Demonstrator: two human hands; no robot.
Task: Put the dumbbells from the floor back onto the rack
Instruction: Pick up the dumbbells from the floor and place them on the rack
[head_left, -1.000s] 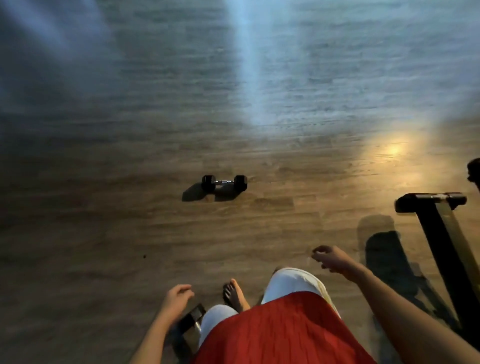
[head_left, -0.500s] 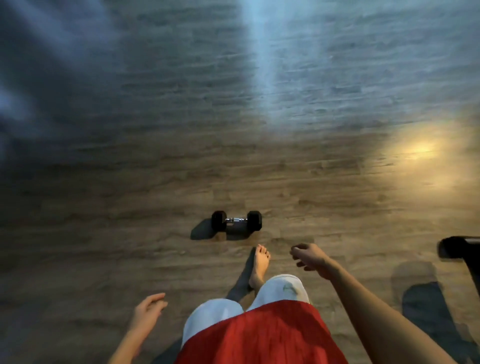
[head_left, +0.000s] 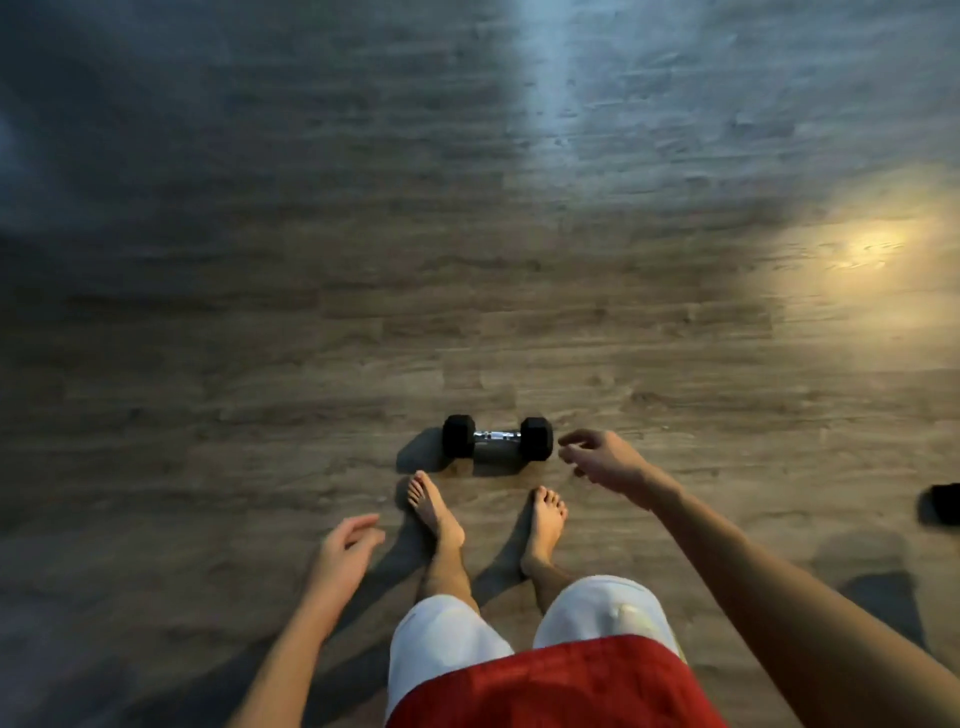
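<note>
Dumbbell (head_left: 497, 438): black hex heads, chrome handle; lies flat on the floor (head_left: 208, 364), handle running left to right, just ahead of both bare feet, untouched
Right hand (head_left: 602, 460): reaching forward, just beside the dumbbell's right head, not in contact; fingers (head_left: 574, 439) loosely spread and curled, holding nothing
Left hand (head_left: 345, 553): low beside the left leg, well apart from the dumbbell; fingers half open, holding nothing
Feet: left foot (head_left: 434, 512) and right foot (head_left: 544, 522) planted side by side, toes pointing at the dumbbell, close to it
Rack: not identifiable; a dark object (head_left: 941, 503) at the right edge of view is too cropped to name
Step in hand: judged to be the reach before pickup; nothing lifted yet
Risk, grip: the hand is lined up on the head, not the handle; a grab there would be shallow and the weight could slip
Risk, toes: bare toes sit right under the likely lift path; a drop would land on them
Risk, roll: a sideways nudge could tip the hex head over onto its next flat
Risk, light: dim, blurred floor makes judging the handle harder
</note>
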